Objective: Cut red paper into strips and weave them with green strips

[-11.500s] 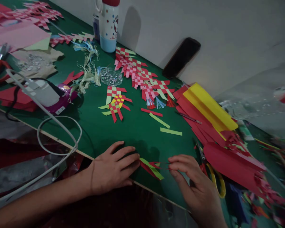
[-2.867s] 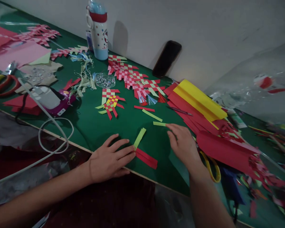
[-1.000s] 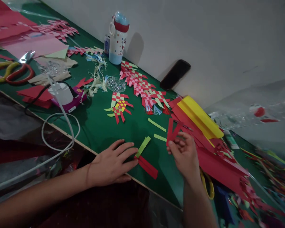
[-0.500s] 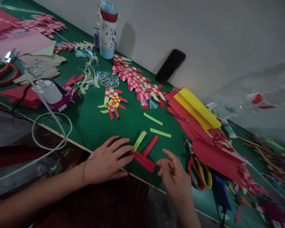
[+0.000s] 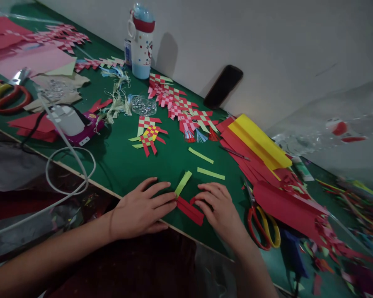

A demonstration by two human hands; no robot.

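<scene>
On the green tabletop, red paper strips [image 5: 189, 212] and a light green paper strip [image 5: 184, 183] meet at an angle near the front edge. My left hand [image 5: 146, 205] lies flat with its fingers stretched out, the fingertips resting at the corner where these strips join. The strip ends under those fingers are hidden. From the other side my right hand [image 5: 219, 207] has its thumb and fingertips closed on another red paper strip [image 5: 192, 200], which mostly disappears behind the fingers. Two loose green strips [image 5: 210, 173] lie just beyond.
Woven paper fish [image 5: 149, 138] and a dish of beads [image 5: 144, 106] are farther back. Scissors [image 5: 261, 225] lie right, beside red paper [image 5: 286, 207] and yellow paper [image 5: 257, 140]. A bottle [image 5: 142, 49] and a phone [image 5: 223, 86] are by the wall; a white cable [image 5: 70, 145] loops left.
My right hand has moved up and left onto the upper red strip, closing its fingertips there and covering most of it. The left hand has stayed in place.
</scene>
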